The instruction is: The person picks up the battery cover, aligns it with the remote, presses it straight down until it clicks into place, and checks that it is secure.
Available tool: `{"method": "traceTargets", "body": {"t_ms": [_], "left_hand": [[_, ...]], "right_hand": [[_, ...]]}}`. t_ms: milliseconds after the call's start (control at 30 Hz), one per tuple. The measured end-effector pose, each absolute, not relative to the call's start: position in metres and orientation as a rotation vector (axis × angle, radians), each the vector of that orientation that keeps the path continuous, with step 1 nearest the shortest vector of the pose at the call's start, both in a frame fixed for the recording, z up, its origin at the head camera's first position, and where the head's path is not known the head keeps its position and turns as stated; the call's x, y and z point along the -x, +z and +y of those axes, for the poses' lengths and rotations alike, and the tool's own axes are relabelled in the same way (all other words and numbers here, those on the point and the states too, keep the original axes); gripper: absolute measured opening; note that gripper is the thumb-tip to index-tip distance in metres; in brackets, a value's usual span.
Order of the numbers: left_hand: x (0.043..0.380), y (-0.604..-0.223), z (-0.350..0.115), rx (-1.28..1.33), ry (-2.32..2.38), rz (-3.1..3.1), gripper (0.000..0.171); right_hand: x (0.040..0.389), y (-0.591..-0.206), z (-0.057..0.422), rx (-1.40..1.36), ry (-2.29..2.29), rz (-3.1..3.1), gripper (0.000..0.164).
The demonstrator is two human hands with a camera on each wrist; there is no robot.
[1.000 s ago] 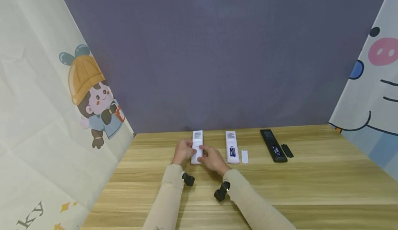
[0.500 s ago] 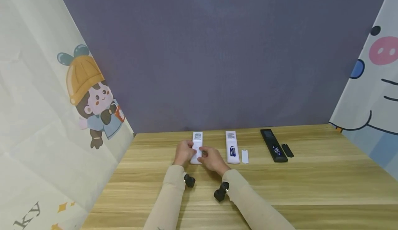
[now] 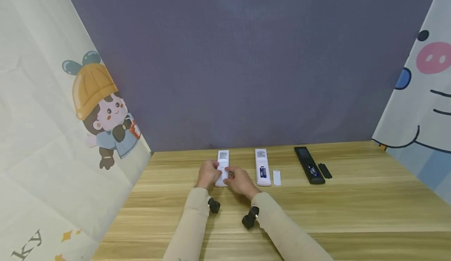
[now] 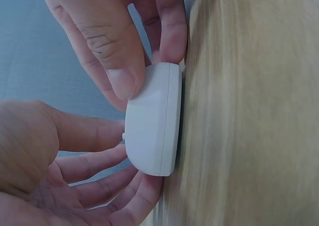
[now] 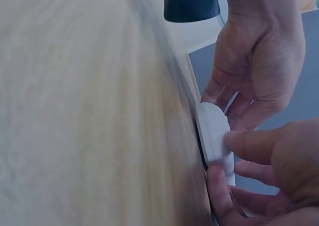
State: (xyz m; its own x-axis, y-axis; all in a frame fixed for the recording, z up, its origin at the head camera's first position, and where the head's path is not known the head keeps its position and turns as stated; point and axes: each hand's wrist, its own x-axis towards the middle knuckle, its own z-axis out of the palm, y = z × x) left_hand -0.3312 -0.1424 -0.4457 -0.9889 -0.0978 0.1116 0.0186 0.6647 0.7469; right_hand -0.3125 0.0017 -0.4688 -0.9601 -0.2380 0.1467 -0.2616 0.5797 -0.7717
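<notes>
A white remote control (image 3: 223, 157) lies back side up at the left of the row, its printed label at the far end. My left hand (image 3: 208, 173) grips its left side, thumb on top of the back. From the right, my right hand (image 3: 241, 182) holds the other edge between thumb and fingers. Seen in the left wrist view, the near end of the white remote control (image 4: 149, 121) shows rounded, with a small nub beside the left thumb. In the right wrist view, the right thumb presses on the remote's back and a finger sits low along its side.
A second white remote control (image 3: 261, 161) has its battery bay open, batteries inside, with a white battery cover (image 3: 277, 177) beside it. Further right lie a black remote control (image 3: 303, 156), batteries showing, and its black cover (image 3: 325, 171). A grey-purple panel (image 3: 225, 65) stands behind the wooden table (image 3: 317, 214).
Both hands stay on the left white remote control, with only slight shifts. The head view has drifted a little; the other remotes and covers lie as before.
</notes>
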Motion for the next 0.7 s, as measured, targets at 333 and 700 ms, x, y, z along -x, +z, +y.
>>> {"method": "traceTargets", "body": {"t_ms": [333, 700], "left_hand": [[0.3312, -0.4434, -0.1434, -0.053, -1.212, -2.754, 0.030], [0.3294, -0.4408, -0.1445, -0.066, -1.181, -2.772, 0.026]], "right_hand": [[0.3127, -0.4676, 0.0025, -0.431, 1.365, -2.798, 0.048], [0.3104, -0.4634, 0.0064, -0.433, 1.401, -2.806, 0.045]]}}
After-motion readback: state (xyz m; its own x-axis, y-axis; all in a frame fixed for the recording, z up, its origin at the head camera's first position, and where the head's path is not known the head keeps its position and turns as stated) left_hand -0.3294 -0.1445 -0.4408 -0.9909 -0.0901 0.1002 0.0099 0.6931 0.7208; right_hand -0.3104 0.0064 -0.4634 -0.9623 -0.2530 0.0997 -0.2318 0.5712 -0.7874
